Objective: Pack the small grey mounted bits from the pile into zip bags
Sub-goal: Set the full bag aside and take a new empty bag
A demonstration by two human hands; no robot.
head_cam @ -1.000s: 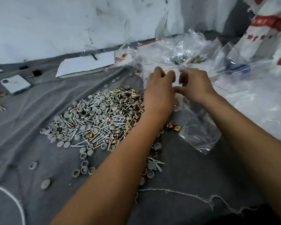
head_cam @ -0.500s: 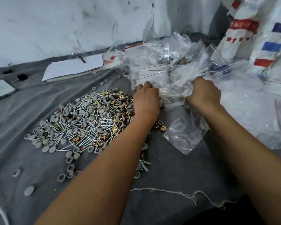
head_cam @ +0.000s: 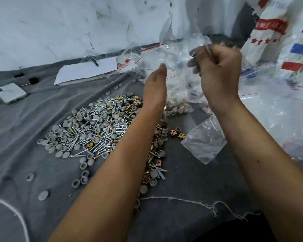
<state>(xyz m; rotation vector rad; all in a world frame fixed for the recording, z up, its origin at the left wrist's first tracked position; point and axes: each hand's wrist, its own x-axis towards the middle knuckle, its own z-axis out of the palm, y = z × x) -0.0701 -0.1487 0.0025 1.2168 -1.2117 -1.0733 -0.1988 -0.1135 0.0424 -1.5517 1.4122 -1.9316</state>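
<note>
Two hands up: my right hand (head_cam: 219,74) pinched a clear zip bag (head_cam: 180,67) in its fingers (head_cam: 193,64); left hand (head_cam: 156,88) straight, empty. One pile (head_cam: 101,126), uncountable. Writing unreadable.

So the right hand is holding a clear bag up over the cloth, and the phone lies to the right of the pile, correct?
Not quite. The head view shows the phone lying to the left of the pile, not the right. The right hand does hold a clear bag up over the cloth.
</note>
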